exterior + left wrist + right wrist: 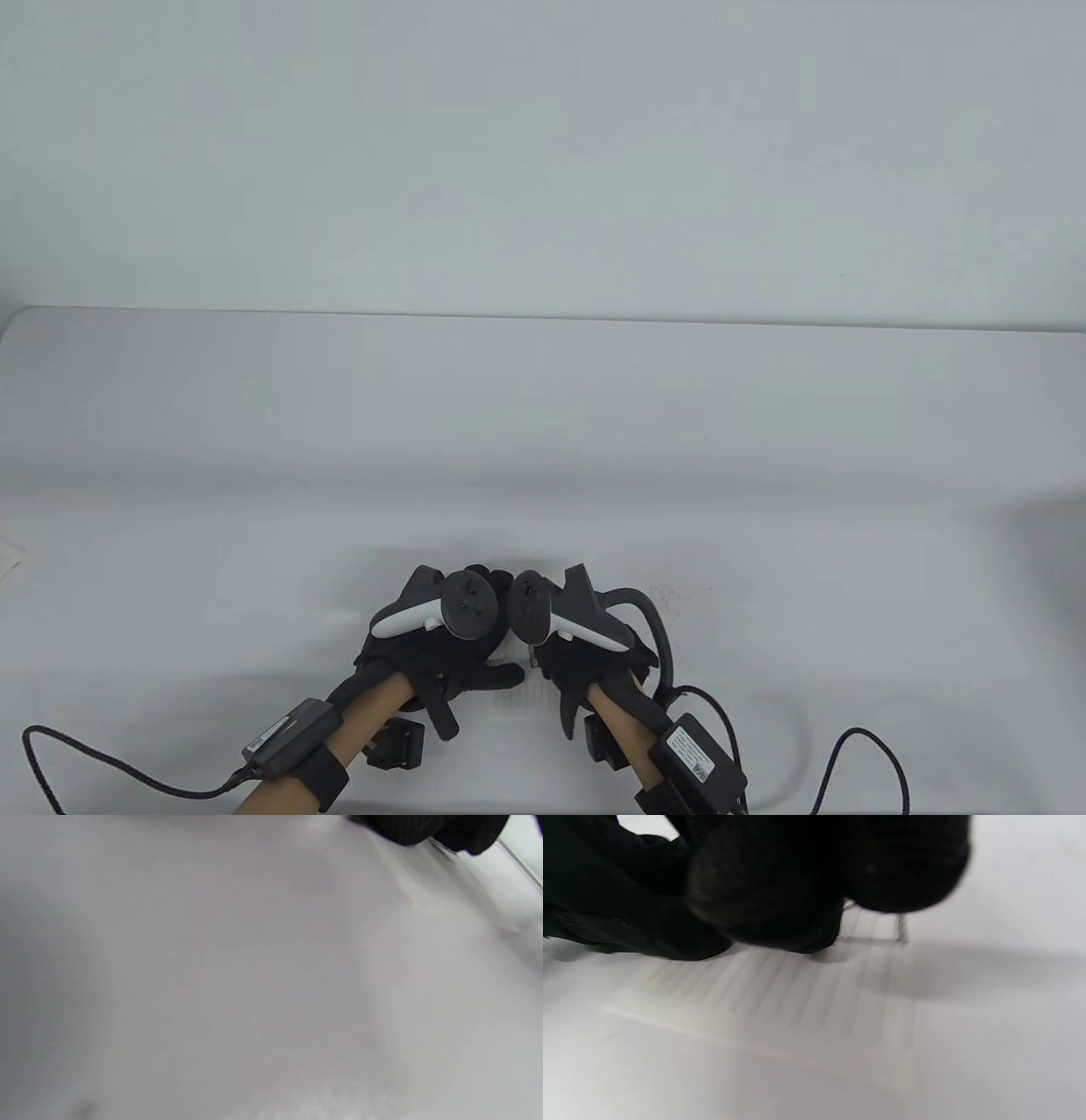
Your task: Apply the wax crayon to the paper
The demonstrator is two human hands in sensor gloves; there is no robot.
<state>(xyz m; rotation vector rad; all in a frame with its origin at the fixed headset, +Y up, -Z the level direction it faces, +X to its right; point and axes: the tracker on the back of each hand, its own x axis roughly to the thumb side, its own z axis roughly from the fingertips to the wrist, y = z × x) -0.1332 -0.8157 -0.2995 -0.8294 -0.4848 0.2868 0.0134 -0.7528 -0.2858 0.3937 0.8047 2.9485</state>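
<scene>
Left hand (441, 662): black knit glove, low at 6 o'clock on the bench, palm down; thumb stretched toward 3 o'clock over the paper. Whether the fingers grip anything, I cannot tell.
Right hand (585, 654): black glove just beside the left, knuckles nearly meeting it; in the right wrist view the fingers (780, 899) curl down onto the sheet. A crayon is not visible; what the grip holds, I cannot tell.
Trackers: a rounded grey-and-white plastic tracker on the back of each hand, dark disc faces turned toward each other.
Paper (526, 692): white, flat, rectangular, ruled with faint parallel lines; lies under and between the hands. A dark scribbled outline marks one corner (897, 935) beside the right fingers.
Bench (543, 441): smooth matte white surface, straight far edge at 12 o'clock.
Specks (666, 598): fine dark crumbs scattered at 2 o'clock from the right hand.
Cables (865, 764): black braided cords run from boxes strapped to both wrists.
</scene>
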